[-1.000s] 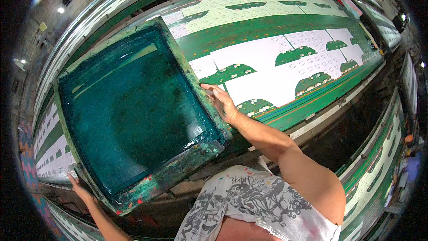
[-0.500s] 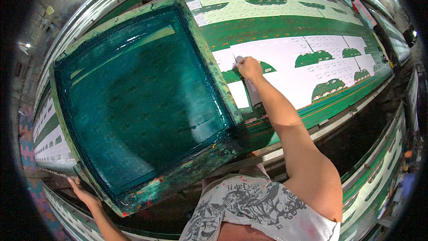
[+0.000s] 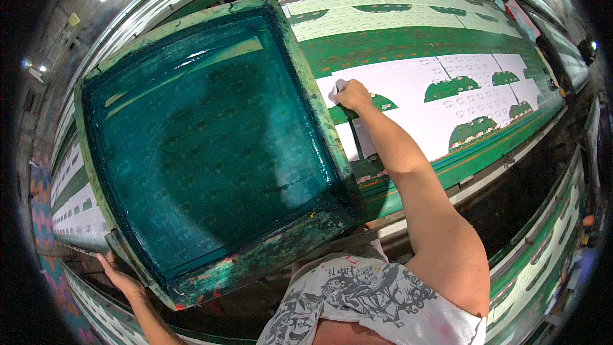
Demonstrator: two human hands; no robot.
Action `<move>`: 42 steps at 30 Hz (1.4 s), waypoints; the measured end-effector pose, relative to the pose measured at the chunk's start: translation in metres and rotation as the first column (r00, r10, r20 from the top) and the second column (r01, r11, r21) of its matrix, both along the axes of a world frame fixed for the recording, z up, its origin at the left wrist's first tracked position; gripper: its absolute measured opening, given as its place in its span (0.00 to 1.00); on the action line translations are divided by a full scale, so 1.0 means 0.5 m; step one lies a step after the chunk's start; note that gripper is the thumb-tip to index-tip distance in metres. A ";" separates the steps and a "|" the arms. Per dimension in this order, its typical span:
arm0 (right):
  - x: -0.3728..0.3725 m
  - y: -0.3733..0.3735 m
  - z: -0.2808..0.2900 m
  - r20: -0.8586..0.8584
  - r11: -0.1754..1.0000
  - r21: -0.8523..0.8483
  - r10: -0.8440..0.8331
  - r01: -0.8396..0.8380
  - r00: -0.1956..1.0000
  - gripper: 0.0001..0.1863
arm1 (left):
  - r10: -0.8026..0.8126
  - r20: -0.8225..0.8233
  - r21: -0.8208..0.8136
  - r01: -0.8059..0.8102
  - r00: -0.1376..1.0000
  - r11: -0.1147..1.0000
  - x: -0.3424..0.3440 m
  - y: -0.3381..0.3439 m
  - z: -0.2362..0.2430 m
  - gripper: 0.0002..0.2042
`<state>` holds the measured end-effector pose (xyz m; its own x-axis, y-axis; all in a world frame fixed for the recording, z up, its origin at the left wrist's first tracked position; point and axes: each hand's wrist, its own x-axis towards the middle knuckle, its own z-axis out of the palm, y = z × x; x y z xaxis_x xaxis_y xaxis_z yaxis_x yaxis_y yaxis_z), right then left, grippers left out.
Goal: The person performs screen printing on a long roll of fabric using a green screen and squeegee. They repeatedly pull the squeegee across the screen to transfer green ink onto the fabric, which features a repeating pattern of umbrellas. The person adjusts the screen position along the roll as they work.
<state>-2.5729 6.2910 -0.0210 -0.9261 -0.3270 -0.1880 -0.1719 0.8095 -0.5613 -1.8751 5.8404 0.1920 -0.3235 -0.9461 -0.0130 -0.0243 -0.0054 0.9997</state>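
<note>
A large screen-printing frame (image 3: pixel 348 172) with dark teal mesh (image 3: pixel 217 147) and wet ink along its inner edges lies tilted across the left and middle of the view. My left hand (image 3: pixel 121 276) is at its near left corner, thumb side showing and the other fingers partly hidden by the frame. Just beyond the frame's right side, my right hand (image 3: pixel 354 96) pinches the edge of a white cut fabric piece (image 3: pixel 399 71), and a small flap stands up at the fingertips. Green half-round areas of the table show between the white pieces.
The long green printing table (image 3: pixel 383 41) carries rows of white pieces with small printed motifs. Red and pink cloth (image 3: pixel 523 19) lies at its far right end. Another table (image 3: pixel 536 262) with similar pieces runs along the lower right. A dark gap separates the two tables.
The frame's far and right sides have shifted slightly right. My right hand has moved a little left, and the fabric edge in its fingers is curled up more. My left hand stays put.
</note>
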 end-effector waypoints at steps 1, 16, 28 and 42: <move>0.002 -0.004 0.003 -0.011 1.000 -0.003 0.012 -0.012 1.000 0.21 | -0.011 0.003 -0.003 0.011 1.000 1.000 -0.005 0.003 0.001 0.38; 0.072 0.030 0.039 -0.242 0.903 0.367 0.324 -0.223 0.914 0.15 | 0.081 0.008 -0.003 -0.081 0.997 0.997 -0.028 0.019 0.008 0.39; 0.127 0.057 0.017 -0.367 0.980 0.198 0.069 0.005 0.927 0.24 | -0.023 -0.063 0.041 0.025 0.998 0.999 -0.040 -0.012 -0.003 0.41; 0.053 -0.043 -0.006 -0.167 0.991 0.048 -0.119 0.128 0.979 0.20 | 0.082 -0.017 -0.011 -0.082 0.997 0.997 -0.037 0.009 0.012 0.43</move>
